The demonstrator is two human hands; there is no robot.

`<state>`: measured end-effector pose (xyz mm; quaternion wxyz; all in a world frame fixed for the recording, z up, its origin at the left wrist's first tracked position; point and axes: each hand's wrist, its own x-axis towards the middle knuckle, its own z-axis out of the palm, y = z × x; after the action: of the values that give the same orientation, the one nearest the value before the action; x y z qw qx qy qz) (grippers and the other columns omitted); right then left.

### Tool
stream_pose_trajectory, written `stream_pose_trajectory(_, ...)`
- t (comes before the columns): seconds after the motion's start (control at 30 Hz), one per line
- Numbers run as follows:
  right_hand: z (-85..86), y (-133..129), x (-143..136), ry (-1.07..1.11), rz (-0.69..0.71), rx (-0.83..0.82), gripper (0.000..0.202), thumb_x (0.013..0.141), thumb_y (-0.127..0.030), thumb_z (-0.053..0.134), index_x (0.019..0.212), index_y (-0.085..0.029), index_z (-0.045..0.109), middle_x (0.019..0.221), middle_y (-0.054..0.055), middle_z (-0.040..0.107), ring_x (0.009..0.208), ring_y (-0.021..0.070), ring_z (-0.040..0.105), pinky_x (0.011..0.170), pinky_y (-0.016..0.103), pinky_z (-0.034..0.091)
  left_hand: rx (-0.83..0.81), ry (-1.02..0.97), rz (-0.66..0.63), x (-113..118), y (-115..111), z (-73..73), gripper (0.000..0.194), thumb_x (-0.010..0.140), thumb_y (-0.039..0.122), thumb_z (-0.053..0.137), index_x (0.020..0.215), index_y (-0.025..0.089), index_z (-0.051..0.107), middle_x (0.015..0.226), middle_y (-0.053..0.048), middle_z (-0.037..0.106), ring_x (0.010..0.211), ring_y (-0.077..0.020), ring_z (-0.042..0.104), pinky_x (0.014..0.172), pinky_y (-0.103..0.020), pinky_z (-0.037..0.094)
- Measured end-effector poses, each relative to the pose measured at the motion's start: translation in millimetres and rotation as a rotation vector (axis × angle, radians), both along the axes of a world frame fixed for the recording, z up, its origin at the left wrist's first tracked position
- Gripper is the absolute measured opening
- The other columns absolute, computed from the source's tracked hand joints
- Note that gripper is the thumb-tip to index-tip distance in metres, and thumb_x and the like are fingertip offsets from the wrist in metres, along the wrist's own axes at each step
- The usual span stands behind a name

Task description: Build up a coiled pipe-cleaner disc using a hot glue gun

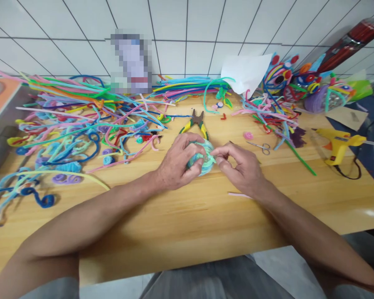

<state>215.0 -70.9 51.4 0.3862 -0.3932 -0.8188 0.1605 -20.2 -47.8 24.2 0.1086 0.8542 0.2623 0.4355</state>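
In the middle of the table, my left hand [182, 160] is closed around a round coil of pipe cleaners [209, 167] in light blue and green. My right hand [238, 166] pinches at the coil's right side, thumb and forefinger together on what looks like a pale green pipe cleaner end. The fingers hide part of the coil. Just beyond my left hand lie pliers [197, 120] with yellow and green handles, their jaws pointing to the wall. Small scissors [262, 146] and a pink curl [248, 136] rest to the right of my right hand.
Loose coloured pipe cleaners [81, 112] pile up on the left and along the tiled wall [187, 25]. A yellow glue gun [339, 143] stands at the right, its cord on the table. Colourful finished figures [279, 79] and a white paper [246, 72] are at the back right.
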Motion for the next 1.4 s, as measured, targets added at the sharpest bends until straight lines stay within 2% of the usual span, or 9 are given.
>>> stream_pose_trajectory(0.43, -6.3, -5, -7, -0.024, 0.018, 0.127, 0.027, 0.093, -0.009, 0.062, 0.114, -0.025, 0.068, 0.079, -0.004, 0.069, 0.069, 0.0125, 0.066, 0.069, 0.026, 0.054, 0.009, -0.017, 0.005, 1, 0, -0.6, 0.015, 0.102, 0.021, 0.057, 0.117, 0.024, 0.056, 0.127, -0.012, 0.066, 0.121, -0.0248, 0.064, 0.104, -0.047, 0.055)
stream_pose_trajectory(0.63, -7.3, -8, -13, 0.023, -0.043, 0.070, 0.016, 0.095, -0.017, 0.067, 0.109, -0.025, 0.069, 0.077, -0.004, 0.069, 0.067, 0.0126, 0.065, 0.068, 0.027, 0.054, 0.017, -0.025, 0.009, 3, 0, -1.7, 0.014, 0.103, 0.022, 0.058, 0.117, 0.024, 0.056, 0.126, -0.011, 0.067, 0.119, -0.0246, 0.064, 0.102, -0.046, 0.055)
stream_pose_trajectory(0.93, -6.0, -11, -19, 0.096, -0.114, -0.059, 0.018, 0.089, -0.013, 0.065, 0.101, -0.025, 0.071, 0.072, -0.006, 0.068, 0.064, 0.0116, 0.062, 0.065, 0.026, 0.052, 0.029, -0.047, 0.006, 4, 0, -2.8, 0.015, 0.103, 0.021, 0.056, 0.118, 0.024, 0.056, 0.125, -0.011, 0.067, 0.118, -0.0250, 0.064, 0.102, -0.047, 0.055)
stream_pose_trajectory(1.13, -6.1, -12, -21, 0.112, -0.118, -0.074, 0.016, 0.089, -0.014, 0.064, 0.100, -0.025, 0.070, 0.070, -0.006, 0.067, 0.061, 0.0109, 0.060, 0.061, 0.025, 0.051, -0.011, -0.029, 0.011, 3, -2, -0.9, 0.015, 0.103, 0.023, 0.054, 0.118, 0.024, 0.056, 0.126, -0.012, 0.068, 0.120, -0.0262, 0.064, 0.103, -0.048, 0.054)
stream_pose_trajectory(1.3, -8.8, -13, -23, 0.115, -0.105, -0.028, 0.016, 0.091, -0.014, 0.065, 0.102, -0.025, 0.070, 0.071, -0.006, 0.068, 0.061, 0.0111, 0.061, 0.061, 0.025, 0.053, -0.088, -0.010, 0.018, 0, -5, 3.0, 0.013, 0.108, 0.023, 0.046, 0.115, 0.024, 0.057, 0.128, -0.012, 0.068, 0.124, -0.0259, 0.063, 0.106, -0.049, 0.052)
stream_pose_trajectory(1.4, -9.5, -13, -23, 0.110, -0.091, -0.001, 0.017, 0.092, -0.013, 0.065, 0.103, -0.025, 0.069, 0.073, -0.006, 0.068, 0.063, 0.0111, 0.063, 0.063, 0.025, 0.054, -0.124, -0.010, 0.034, 1, -6, 4.8, 0.011, 0.106, 0.021, 0.049, 0.112, 0.024, 0.058, 0.127, -0.012, 0.068, 0.122, -0.0247, 0.063, 0.105, -0.047, 0.053)
